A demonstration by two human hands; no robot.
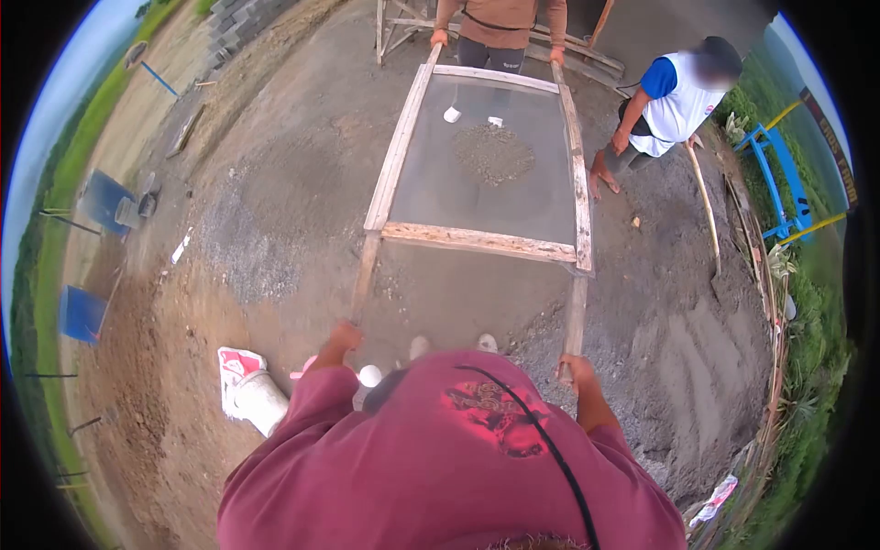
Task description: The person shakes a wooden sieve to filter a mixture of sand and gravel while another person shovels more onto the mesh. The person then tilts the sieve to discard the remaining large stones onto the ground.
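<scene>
A large sand screen [481, 239], a wooden frame with fine mesh [440, 197], stretches out in front of me. A heap of coarse gravel [495, 154] lies on the mesh, with two small white pieces near its far end. My left hand [342, 339] is closed round the end of the left wooden handle. Round the right handle's end, my right hand [577, 370] is closed too. At the far end, another person's two hands grip the frame's other handles.
A second person [674, 96] stands at the right beside a long wooden stick [704, 206]. A white bucket [260, 401] and a red-and-white sack [240, 363] are at my left. Blue drums [82, 313] stand farther left. A blue metal frame [777, 183] is at the right edge.
</scene>
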